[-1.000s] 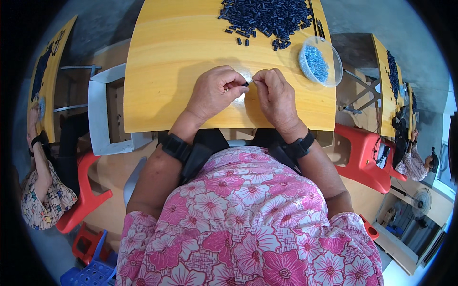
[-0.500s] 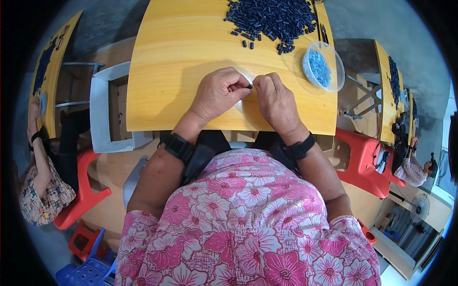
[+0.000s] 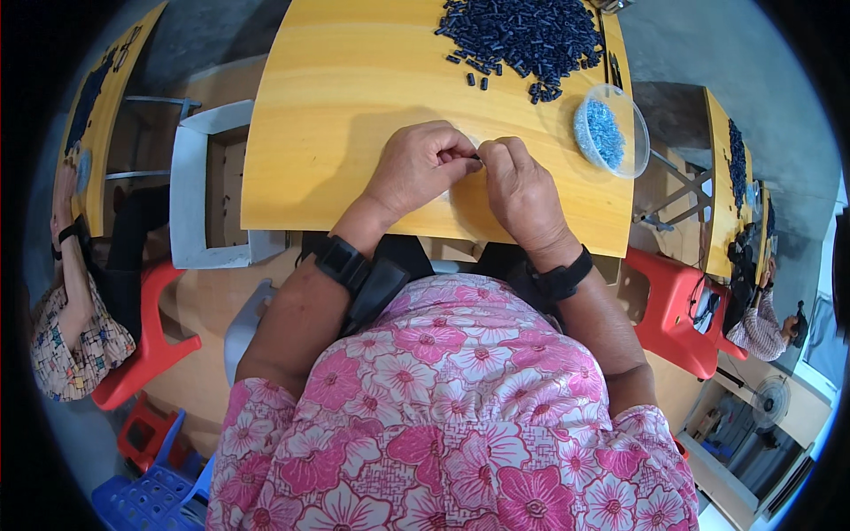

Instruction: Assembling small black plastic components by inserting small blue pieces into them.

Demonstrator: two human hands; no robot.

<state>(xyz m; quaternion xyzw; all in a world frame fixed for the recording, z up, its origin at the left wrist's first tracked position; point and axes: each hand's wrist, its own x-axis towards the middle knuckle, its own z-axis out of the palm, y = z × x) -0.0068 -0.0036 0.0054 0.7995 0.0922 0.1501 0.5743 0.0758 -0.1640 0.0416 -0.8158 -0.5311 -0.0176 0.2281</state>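
Currently left hand (image 3: 416,170) is clamping a small black piece (image 3: 479,158) in its fingers (image 3: 454,141), over the yellow bench (image 3: 323,97) toward its near edge; right hand (image 3: 524,193) is bunching fingers together beside it, contents unclear. Piece is probably handling light, stiff, slightly slippery; sides suiting a pinch. Dark pile (image 3: 522,40) is lying toward far edge, bowl (image 3: 640,142) sitting by right edge, red chair (image 3: 666,319) standing outside near-right corner.

A yellow wood-grain tabletop (image 3: 319,115) bears a broad heap of short, dark cylindrical pieces (image 3: 522,40) at its far side, with a pair of loose pieces (image 3: 477,81) lying just nearer. To the right of the heap rest slim dark tools (image 3: 615,71), and nearer, by the right edge, sits a clear round bowl (image 3: 635,146) of small blue pieces (image 3: 605,133).
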